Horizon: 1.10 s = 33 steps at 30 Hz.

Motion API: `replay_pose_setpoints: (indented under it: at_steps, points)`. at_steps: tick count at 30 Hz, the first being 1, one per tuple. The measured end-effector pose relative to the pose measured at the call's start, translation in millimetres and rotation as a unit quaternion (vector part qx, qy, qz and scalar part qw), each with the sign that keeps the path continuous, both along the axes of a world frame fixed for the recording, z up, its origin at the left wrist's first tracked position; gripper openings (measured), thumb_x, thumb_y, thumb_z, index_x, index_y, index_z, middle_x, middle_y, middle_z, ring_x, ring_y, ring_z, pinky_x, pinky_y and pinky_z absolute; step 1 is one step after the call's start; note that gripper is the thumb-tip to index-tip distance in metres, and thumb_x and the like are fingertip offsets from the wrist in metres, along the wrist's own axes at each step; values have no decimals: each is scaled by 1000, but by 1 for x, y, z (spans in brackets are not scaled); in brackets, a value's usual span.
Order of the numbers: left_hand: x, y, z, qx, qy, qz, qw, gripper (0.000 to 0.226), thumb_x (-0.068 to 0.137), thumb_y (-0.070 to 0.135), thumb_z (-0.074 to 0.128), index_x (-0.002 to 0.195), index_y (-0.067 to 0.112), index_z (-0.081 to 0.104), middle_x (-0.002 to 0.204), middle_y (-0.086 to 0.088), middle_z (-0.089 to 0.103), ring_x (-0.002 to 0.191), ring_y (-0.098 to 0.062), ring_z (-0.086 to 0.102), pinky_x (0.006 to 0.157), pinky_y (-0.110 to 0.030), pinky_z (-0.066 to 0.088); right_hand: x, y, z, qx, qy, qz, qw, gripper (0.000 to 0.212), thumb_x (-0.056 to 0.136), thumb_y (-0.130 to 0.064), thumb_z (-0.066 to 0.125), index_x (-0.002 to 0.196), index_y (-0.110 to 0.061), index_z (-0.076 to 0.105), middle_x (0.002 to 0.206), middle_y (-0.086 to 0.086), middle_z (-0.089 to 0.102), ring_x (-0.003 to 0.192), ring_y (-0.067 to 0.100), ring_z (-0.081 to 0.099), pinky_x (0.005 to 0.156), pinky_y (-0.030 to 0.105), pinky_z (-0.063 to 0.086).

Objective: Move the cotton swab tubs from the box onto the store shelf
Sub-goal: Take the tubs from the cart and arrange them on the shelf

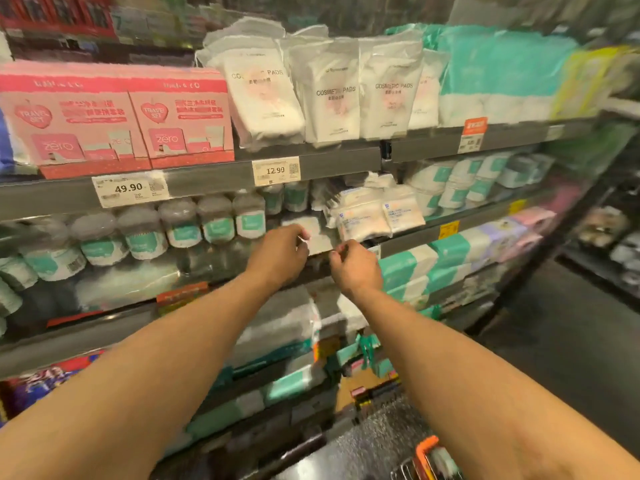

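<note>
Hands: left hand and right hand are extended on straight arms toward a shelf; fingers are curled, any grip is lost to blur. Cotton swab tubs are ranged upright on it, leftward, lids blurred.

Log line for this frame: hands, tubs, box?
left hand: fingers curled at white pack, grip unclear | right hand: curled beside it, grip unclear | cotton swab tubs: rowed on shelf | box: unseen
</note>
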State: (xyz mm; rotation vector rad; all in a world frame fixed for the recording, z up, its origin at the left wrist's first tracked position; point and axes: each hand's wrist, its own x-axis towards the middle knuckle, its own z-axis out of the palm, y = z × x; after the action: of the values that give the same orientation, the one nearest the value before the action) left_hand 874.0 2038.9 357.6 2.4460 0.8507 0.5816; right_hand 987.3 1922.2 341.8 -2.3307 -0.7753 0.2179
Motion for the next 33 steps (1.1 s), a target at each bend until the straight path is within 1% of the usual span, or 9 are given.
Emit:
replay_pose_setpoints:
  at_steps: [3, 6, 11, 15, 19, 22, 25, 28, 33]
  points:
    - [19, -51, -19, -51, 0, -66, 996, 28, 88, 25, 48, 105, 21, 70, 104, -5, 74, 97, -27, 66, 86, -37, 53, 7, -64, -18, -21, 10, -54, 998, 25, 95, -37, 56, 111, -21, 67, 110, 15, 72, 109, 36, 64, 89, 40, 51]
    - [41, -103, -49, -65, -9, -141, 988, 27, 89, 25, 54, 105, 11, 71, 96, -9, 75, 95, -30, 68, 83, -32, 48, 11, -132, -42, -41, 35, -100, 994, 24, 96, -37, 58, 113, -23, 68, 112, 15, 72, 111, 35, 64, 90, 38, 51]
    - [82, -202, -90, -116, 96, -234, 961, 20, 94, 16, 58, 111, 15, 68, 102, -6, 75, 102, -25, 67, 87, -25, 45, 26, -243, -86, -65, 93, -185, 976, 28, 95, -41, 58, 110, -21, 69, 109, 9, 73, 107, 32, 66, 87, 39, 53]
    - [120, -290, -133, -132, 152, -297, 934, 19, 91, 16, 61, 108, 19, 69, 102, -1, 75, 100, -20, 69, 78, -20, 42, 39, -337, -129, -76, 146, -259, 952, 23, 93, -37, 59, 105, -21, 70, 107, 9, 74, 106, 32, 66, 91, 38, 53]
    - [151, -359, -182, -143, 203, -347, 904, 15, 90, 20, 63, 103, 26, 68, 102, -1, 76, 101, -23, 69, 86, -27, 49, 53, -418, -181, -102, 199, -310, 924, 20, 93, -39, 59, 101, -26, 71, 107, 4, 75, 106, 29, 67, 91, 36, 53]
    - [171, -400, -229, -155, 265, -355, 883, 18, 92, 21, 63, 109, 21, 69, 107, -4, 74, 103, -26, 68, 87, -26, 48, 65, -469, -217, -122, 243, -338, 901, 22, 96, -36, 57, 105, -22, 72, 109, 6, 75, 105, 29, 67, 87, 34, 53]
    - [190, -435, -280, -163, 319, -367, 859, 22, 92, 27, 59, 111, 20, 69, 110, -7, 74, 107, -30, 68, 92, -36, 52, 80, -513, -265, -138, 281, -359, 879, 25, 96, -33, 55, 105, -16, 72, 109, 12, 74, 106, 33, 67, 87, 35, 53]
    - [205, -456, -324, -155, 381, -372, 832, 33, 94, 37, 54, 118, 17, 65, 111, -10, 73, 107, -33, 66, 88, -39, 51, 89, -538, -314, -156, 339, -368, 852, 27, 96, -35, 53, 109, -17, 69, 115, 8, 72, 108, 33, 66, 86, 31, 53]
    - [232, -485, -405, -175, 462, -339, 801, 34, 97, 32, 58, 126, 15, 59, 117, -14, 70, 112, -34, 64, 93, -39, 50, 100, -558, -392, -184, 402, -332, 833, 27, 95, -31, 59, 119, -19, 64, 121, 8, 62, 109, 31, 63, 78, 30, 47]
